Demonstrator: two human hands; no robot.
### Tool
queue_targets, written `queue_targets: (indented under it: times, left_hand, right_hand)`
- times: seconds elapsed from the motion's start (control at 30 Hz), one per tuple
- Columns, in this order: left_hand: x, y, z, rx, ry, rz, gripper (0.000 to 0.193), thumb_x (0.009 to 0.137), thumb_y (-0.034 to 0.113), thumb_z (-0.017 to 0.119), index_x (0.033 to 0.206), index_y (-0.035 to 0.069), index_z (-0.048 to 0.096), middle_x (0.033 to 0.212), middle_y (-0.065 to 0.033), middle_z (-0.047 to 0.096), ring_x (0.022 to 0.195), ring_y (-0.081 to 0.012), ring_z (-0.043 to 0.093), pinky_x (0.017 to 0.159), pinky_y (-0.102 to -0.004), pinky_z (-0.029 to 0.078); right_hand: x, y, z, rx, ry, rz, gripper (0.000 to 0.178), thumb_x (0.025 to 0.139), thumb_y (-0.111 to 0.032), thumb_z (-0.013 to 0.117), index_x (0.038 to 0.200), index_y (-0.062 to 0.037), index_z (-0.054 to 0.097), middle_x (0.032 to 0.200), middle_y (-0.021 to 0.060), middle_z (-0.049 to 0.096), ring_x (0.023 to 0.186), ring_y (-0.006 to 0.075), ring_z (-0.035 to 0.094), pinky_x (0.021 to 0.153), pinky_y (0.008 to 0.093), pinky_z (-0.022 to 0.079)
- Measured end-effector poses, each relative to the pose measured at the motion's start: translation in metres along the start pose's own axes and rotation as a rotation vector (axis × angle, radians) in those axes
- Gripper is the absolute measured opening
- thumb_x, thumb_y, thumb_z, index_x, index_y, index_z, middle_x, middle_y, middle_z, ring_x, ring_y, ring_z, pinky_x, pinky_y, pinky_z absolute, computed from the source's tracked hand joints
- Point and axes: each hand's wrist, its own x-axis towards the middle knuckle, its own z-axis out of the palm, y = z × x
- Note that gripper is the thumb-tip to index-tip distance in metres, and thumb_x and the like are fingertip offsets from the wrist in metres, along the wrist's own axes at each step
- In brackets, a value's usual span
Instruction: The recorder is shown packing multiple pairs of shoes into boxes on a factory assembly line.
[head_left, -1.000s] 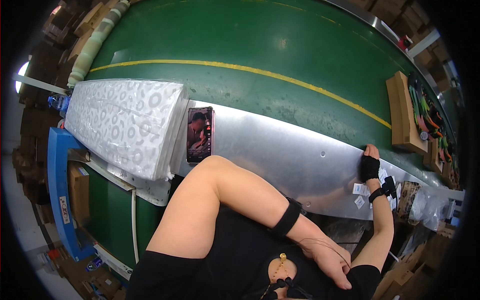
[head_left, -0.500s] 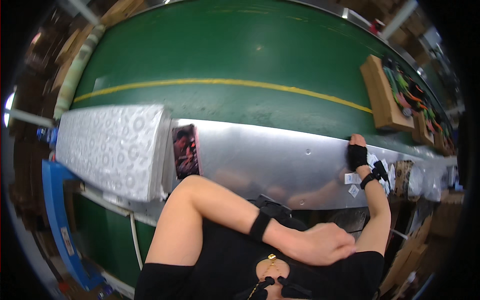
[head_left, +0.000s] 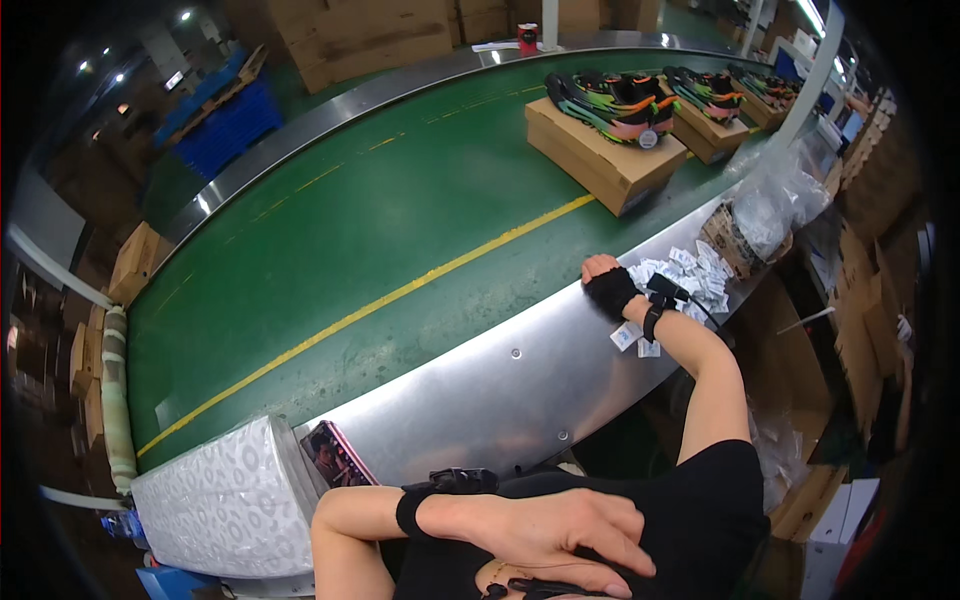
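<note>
My left hand [head_left: 565, 532] hangs in front of my chest, fingers loosely bent and apart, holding nothing. A black strap with a small device circles that wrist. My right hand [head_left: 603, 279], in a black fingerless glove, rests at the metal ledge's [head_left: 460, 385] far edge beside the green belt. Its fingers look curled; whatever may be inside them is hidden. Small white sachets [head_left: 690, 278] lie in a heap beside this hand, a few loose ones under the wrist. Another black strap with a cabled device sits on the right wrist.
Colourful shoes [head_left: 612, 105] stand on brown boxes [head_left: 600, 155] along the green belt [head_left: 330, 250]. A carton with clear plastic bags [head_left: 765, 215] sits beyond the sachets. At left are a wrapped white stack [head_left: 225, 500] and a pink-edged phone [head_left: 335, 455].
My view has swung to the right, bringing the shoes and sachet heap further into sight. My left hand's fingers have loosened from a closed curl. The right hand stays at the ledge.
</note>
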Motion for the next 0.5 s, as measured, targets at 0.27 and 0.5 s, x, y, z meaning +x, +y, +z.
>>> queue_targets:
  times: [0.27,0.5]
  left_hand:
    - [0.008,0.000,-0.004,0.076,-0.152,0.128,0.033,0.079,0.030,0.057,0.080,-0.003,0.057,0.077,-0.0124,0.051,0.068,-0.0258,0.050,0.060,-0.0329,0.039]
    - [-0.003,-0.011,0.002,0.049,-0.234,0.278,0.039,0.087,0.031,0.050,0.103,-0.003,0.057,0.085,-0.0144,0.054,0.075,-0.0266,0.049,0.069,-0.0384,0.040]
  right_hand:
    - [0.052,-0.056,0.031,0.157,-0.003,-0.126,0.007,0.071,-0.008,0.047,0.065,-0.0051,0.047,0.068,0.0138,0.049,0.070,0.0294,0.051,0.066,0.0407,0.041]
    - [0.036,-0.062,0.024,0.196,-0.093,-0.147,0.007,0.070,-0.008,0.047,0.064,-0.0051,0.046,0.067,0.0141,0.048,0.070,0.0294,0.051,0.065,0.0408,0.041]
